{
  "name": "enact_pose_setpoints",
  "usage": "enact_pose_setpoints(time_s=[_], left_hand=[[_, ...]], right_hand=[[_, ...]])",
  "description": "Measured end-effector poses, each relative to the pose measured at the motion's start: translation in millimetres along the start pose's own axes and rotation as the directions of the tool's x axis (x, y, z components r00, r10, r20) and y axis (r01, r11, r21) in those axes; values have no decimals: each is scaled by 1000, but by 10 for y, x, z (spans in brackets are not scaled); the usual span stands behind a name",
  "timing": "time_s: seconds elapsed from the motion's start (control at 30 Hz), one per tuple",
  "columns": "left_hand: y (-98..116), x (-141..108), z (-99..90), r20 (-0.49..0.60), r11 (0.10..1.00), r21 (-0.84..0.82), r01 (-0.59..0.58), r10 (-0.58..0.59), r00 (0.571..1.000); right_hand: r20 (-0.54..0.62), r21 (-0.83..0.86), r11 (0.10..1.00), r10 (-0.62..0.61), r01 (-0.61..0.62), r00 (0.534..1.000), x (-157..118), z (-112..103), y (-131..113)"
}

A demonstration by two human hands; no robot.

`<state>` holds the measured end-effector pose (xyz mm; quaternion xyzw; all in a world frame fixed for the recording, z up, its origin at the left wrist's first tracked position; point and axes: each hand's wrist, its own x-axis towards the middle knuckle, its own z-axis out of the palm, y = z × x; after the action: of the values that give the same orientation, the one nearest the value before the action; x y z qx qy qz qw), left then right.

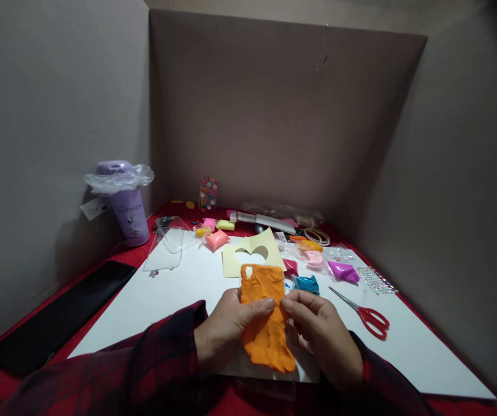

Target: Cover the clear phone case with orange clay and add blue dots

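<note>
Left hand [226, 323], half-closed, and right hand [330, 338], pinching, are holding a rectangular orange-clay-coated case [265, 341]. Soft clay [263, 283] is likely favouring edge holds.

One left hand [231, 326], one right hand [324, 335], one orange clay slab [265, 341], one scissors [372, 320], one lidded cup [130, 214], one heart-cut card [231, 263], one gem sheet [376, 281] and, dimly seen, perhaps nine clay packets [306, 284].
</note>
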<state>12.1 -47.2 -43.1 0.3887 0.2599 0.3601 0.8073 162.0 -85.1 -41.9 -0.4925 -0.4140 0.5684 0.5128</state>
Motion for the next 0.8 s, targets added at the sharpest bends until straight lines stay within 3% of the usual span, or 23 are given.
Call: enact_pose_setpoints(time_s=[0.13, 0.37, 0.6, 0.8], left_hand=[[19, -13, 15, -7, 1000, -16, -14, 14, 1000], [40, -34, 42, -5, 1000, -28, 6, -7, 1000], [42, -40, 51, -20, 999, -31, -9, 8, 1000], [33, -41, 53, -32, 1000, -18, -15, 15, 999]], right_hand=[[47, 42, 999, -37, 35, 998, 7, -17, 16], [60, -31, 998, -44, 46, 997, -1, -29, 21], [39, 64, 998, -23, 20, 999, -13, 2, -5], [35, -16, 1000, -11, 11, 999, -10, -14, 0]])
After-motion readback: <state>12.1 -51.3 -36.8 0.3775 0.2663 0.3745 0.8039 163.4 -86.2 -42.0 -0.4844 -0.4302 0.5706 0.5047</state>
